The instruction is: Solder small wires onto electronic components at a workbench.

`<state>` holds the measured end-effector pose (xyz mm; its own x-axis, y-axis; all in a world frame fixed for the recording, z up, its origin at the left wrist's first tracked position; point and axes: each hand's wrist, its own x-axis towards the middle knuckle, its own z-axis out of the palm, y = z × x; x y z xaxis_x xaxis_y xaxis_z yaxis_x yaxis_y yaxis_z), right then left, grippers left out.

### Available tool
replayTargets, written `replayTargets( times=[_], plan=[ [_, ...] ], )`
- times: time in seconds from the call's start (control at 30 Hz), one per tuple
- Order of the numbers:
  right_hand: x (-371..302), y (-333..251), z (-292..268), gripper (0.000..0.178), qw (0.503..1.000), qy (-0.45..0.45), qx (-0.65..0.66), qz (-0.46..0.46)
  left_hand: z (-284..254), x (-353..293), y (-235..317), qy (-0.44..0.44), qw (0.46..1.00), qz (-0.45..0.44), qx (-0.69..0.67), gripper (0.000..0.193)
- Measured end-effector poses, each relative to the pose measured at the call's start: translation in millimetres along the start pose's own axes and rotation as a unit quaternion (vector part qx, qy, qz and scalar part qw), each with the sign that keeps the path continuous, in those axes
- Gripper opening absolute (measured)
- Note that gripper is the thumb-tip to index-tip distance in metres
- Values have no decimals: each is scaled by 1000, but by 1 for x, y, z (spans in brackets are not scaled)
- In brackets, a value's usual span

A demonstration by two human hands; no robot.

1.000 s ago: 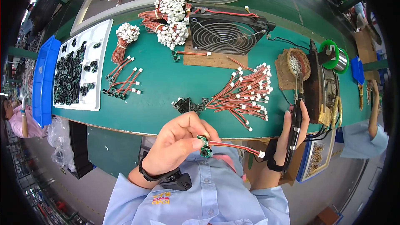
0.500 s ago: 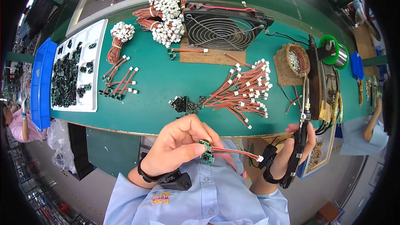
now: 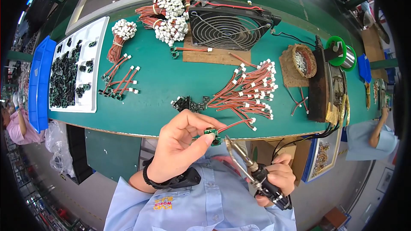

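Note:
Between the thumb and fingers of my left hand [image 3: 175,149] is a small green circuit board [image 3: 212,138]. Red and dark wires [image 3: 233,125] lead from it to a white plug [image 3: 252,121] near the table's front edge. My right hand [image 3: 281,177] is wrapped round the black handle of a soldering iron [image 3: 247,161] with a thin metal tube along its side. The iron's tip points up toward the board, close to its right side; whether they touch I cannot tell. Just beyond my left hand lie several dark green boards [image 3: 188,103], beside a fanned pile of wired plugs [image 3: 252,87].
A black fan [image 3: 231,28] stands at the back. Along the right are a bowl of silvery bits [image 3: 304,61], an iron stand [image 3: 321,90] and a green-rimmed solder reel [image 3: 350,57]. A white tray [image 3: 92,83] of boards and a blue bin [image 3: 38,85] occupy the left.
My right hand has taken the soldering iron from the stand and brought it left and down to the board. My left hand has shifted slightly away from me, still holding the board.

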<state>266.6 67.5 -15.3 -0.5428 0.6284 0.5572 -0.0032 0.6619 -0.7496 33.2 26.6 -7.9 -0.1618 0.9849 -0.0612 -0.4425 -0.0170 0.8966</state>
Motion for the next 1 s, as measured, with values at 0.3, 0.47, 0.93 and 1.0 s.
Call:
replayTargets(
  times=[0.3,0.47,0.93,1.0],
  plan=[
    [2,-2,5,48,1000,-13,-3,6,-1,-2,-2,3,1000,17,17,15],
    [3,0,7,47,1000,-12,-7,9,-3,-2,-1,1,999,20,28,16],
    [3,3,9,49,1000,-11,8,15,-1,-2,-2,12,999,20,25,15],
    [-1,5,10,49,1000,-2,20,23,0,-2,-1,15,999,19,24,14]
  ],
)
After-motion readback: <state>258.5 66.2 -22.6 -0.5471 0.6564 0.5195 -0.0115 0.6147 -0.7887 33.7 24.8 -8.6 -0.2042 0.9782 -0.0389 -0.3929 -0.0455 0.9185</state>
